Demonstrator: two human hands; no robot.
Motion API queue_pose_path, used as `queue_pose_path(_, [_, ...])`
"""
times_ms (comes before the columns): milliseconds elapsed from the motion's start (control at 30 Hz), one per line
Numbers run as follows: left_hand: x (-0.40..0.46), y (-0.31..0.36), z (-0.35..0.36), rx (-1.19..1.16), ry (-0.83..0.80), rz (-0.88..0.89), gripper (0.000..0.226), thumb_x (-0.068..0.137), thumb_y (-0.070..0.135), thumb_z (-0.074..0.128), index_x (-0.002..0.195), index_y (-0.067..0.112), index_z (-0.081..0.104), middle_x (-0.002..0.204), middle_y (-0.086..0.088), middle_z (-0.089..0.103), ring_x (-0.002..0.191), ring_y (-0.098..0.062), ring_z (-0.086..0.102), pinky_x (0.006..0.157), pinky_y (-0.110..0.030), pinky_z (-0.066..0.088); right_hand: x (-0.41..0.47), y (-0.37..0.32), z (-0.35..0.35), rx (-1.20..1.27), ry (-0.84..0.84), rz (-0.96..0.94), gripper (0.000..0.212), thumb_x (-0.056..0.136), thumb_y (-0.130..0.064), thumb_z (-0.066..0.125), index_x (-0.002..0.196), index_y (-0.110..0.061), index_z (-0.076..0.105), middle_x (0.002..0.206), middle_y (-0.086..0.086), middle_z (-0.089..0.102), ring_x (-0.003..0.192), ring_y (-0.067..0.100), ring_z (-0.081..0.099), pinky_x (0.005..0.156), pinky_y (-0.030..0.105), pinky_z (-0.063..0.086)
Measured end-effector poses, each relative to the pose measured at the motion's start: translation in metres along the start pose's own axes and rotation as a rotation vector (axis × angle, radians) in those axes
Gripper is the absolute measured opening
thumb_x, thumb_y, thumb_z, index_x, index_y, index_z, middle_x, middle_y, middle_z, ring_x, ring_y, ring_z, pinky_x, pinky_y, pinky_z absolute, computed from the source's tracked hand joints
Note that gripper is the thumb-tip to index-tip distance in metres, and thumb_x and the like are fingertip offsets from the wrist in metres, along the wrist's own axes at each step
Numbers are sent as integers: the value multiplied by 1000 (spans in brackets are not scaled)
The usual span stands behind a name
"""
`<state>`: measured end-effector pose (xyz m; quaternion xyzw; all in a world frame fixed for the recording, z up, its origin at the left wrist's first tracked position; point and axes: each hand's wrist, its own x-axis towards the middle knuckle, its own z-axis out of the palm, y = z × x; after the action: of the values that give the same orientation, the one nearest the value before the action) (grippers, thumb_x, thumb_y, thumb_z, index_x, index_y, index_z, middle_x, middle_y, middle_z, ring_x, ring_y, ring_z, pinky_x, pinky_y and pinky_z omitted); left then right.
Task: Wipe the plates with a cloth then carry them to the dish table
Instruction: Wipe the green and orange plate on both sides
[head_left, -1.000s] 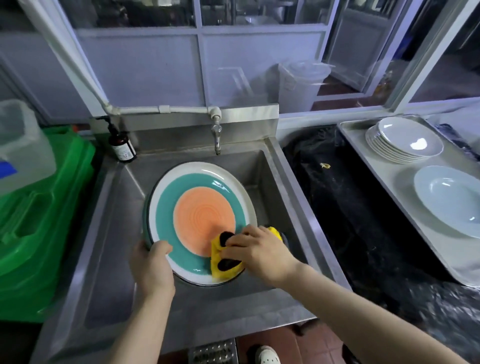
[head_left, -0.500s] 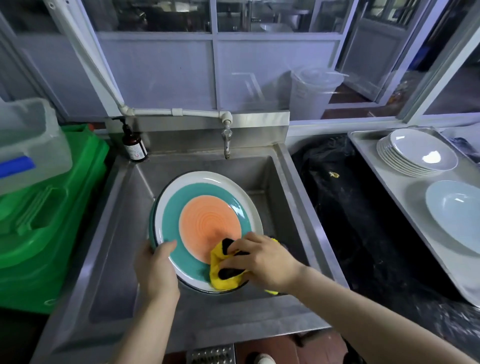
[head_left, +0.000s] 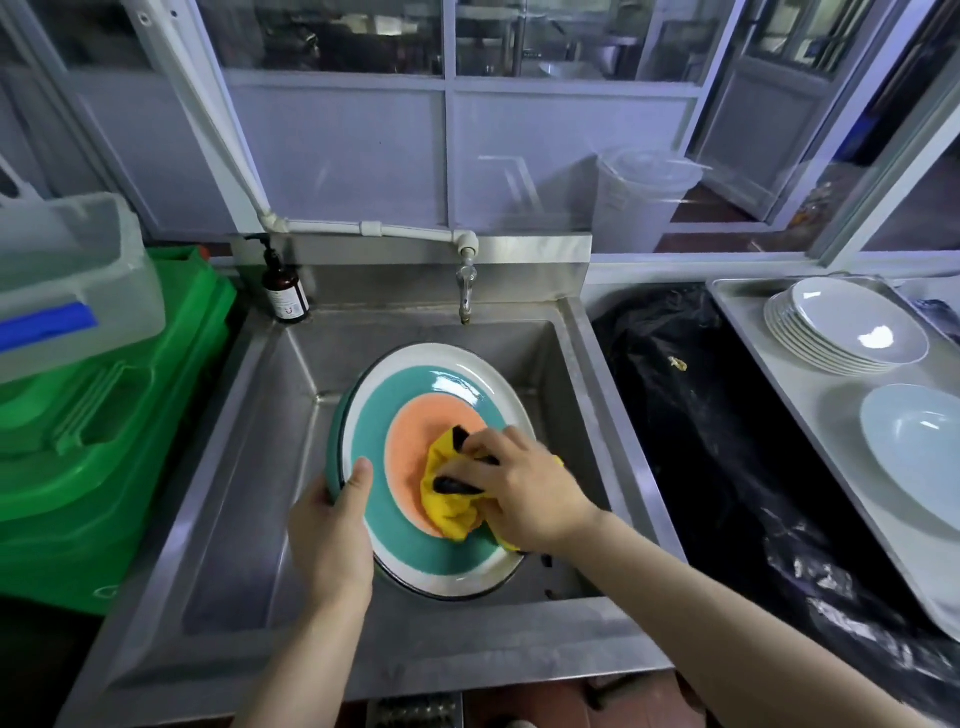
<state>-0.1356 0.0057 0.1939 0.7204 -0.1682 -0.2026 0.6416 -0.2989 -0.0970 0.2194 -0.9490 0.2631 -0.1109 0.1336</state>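
Compared with half a second before, the cloth (head_left: 451, 493) and right hand (head_left: 524, 493) have moved from the plate's (head_left: 410, 551) lower rim up onto its orange centre. Right hand: fingers curled, gripping the crumpled yellow-and-black cloth against the plate. Left hand (head_left: 332, 530): grips the plate's left rim, thumb on the teal band. The round glossy plate, banded white, teal and orange, is held tilted over the steel sink (head_left: 249, 467). Smooth white plates (head_left: 852, 332) are stacked on a metal table (head_left: 789, 395) at right
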Motion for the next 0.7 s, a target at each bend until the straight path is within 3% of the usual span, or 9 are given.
queue_pose_path(100, [-1, 1, 3, 0, 27, -26, 31, 73, 52, 60, 61, 23, 61, 53, 8, 62, 56, -11, 55, 55, -29, 42, -12, -33, 17, 61, -11, -163, 46, 77, -20, 55, 123, -24, 62, 118, 9, 56, 88, 32, 52, 74, 40, 48])
queue_pose_path(200, [-3, 4, 7, -27, -22, -31, 28, 72, 54, 59, 59, 29, 66, 53, 9, 63, 58, -12, 56, 59, -32, 41, 2, -43, 18, 155, 72, -150, 50, 75, -26, 40, 118, -26, 65, 112, 6, 58, 85, 31, 51, 73, 35, 45])
queue_pose_path(300, [-8, 8, 8, -1, -64, -12, 27, 72, 53, 59, 64, 30, 68, 61, 15, 68, 55, 1, 60, 55, -31, 44, 30, -30, 9, 268, 208, 64, 49, 77, -15, 47, 121, -27, 65, 115, 9, 54, 102, 33, 50, 88, 36, 42])
queue_pose_path(367, [-11, 8, 7, -31, -67, -60, 19, 70, 54, 59, 65, 38, 69, 58, 16, 66, 50, 2, 57, 57, -31, 44, 47, -13, 4, 226, 246, 277, 49, 85, -10, 49, 129, -30, 58, 124, 7, 49, 114, 31, 45, 96, 34, 37])
queue_pose_path(433, [-10, 9, 4, -35, -52, -66, 21, 70, 55, 59, 64, 36, 67, 52, 13, 61, 44, 0, 51, 53, -31, 40, 53, -5, 2, 125, 212, 373, 50, 90, -14, 49, 138, -27, 49, 131, 6, 45, 119, 32, 42, 101, 34, 34])
queue_pose_path(533, [-6, 11, 0, 17, -44, -6, 28, 67, 63, 55, 66, 37, 66, 54, 15, 63, 46, 3, 54, 49, -30, 38, 43, -23, 6, 216, 175, 180, 50, 87, -24, 60, 135, -14, 47, 128, 7, 53, 115, 32, 49, 99, 39, 37])
queue_pose_path(600, [-4, 12, -1, 6, -7, -8, 30, 65, 65, 55, 65, 37, 68, 58, 19, 66, 51, 6, 58, 51, -28, 41, 29, -45, 14, 365, 164, 45, 50, 83, -27, 67, 129, -15, 50, 122, 4, 59, 109, 31, 54, 92, 41, 44])
queue_pose_path(700, [-4, 17, -3, -11, -14, 6, 16, 70, 51, 59, 66, 39, 69, 60, 22, 66, 52, 8, 58, 49, -16, 44, 36, -46, 18, 425, 201, 42, 48, 82, -25, 69, 128, -22, 55, 121, 1, 61, 111, 25, 54, 96, 28, 41])
